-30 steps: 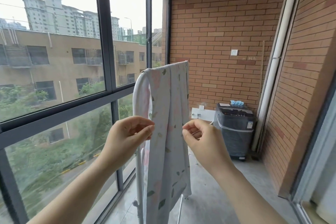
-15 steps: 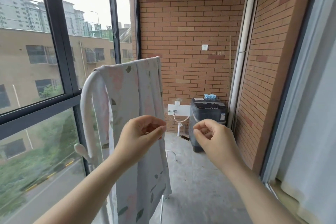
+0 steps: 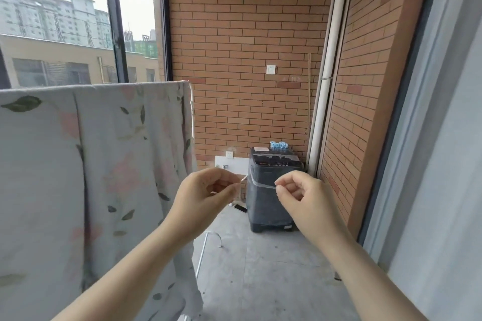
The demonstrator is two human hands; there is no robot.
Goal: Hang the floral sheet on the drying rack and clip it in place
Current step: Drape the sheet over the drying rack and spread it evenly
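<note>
The floral sheet (image 3: 91, 164), pale with pink flowers and green leaves, hangs draped over the top bar of the white drying rack (image 3: 192, 114) on the left. My left hand (image 3: 206, 198) is just right of the sheet's edge, thumb and fingers pinched together with nothing in them. My right hand (image 3: 300, 197) is further right, also pinched shut and holding nothing. Neither hand touches the sheet. A bunch of blue clips (image 3: 278, 144) lies on top of the dark washing machine (image 3: 271, 190) by the far brick wall.
Large windows run along the left behind the sheet. A brick wall closes the far end, with a white pipe (image 3: 323, 101) in the corner. A sliding door frame lines the right. A rack leg (image 3: 202, 253) stands on the grey concrete floor; a small dark object (image 3: 240, 208) lies near the machine.
My view has swung to the right, so the sheet now sits at the left. Both hands have come off the sheet's edge and hang pinched in front of the washing machine.
</note>
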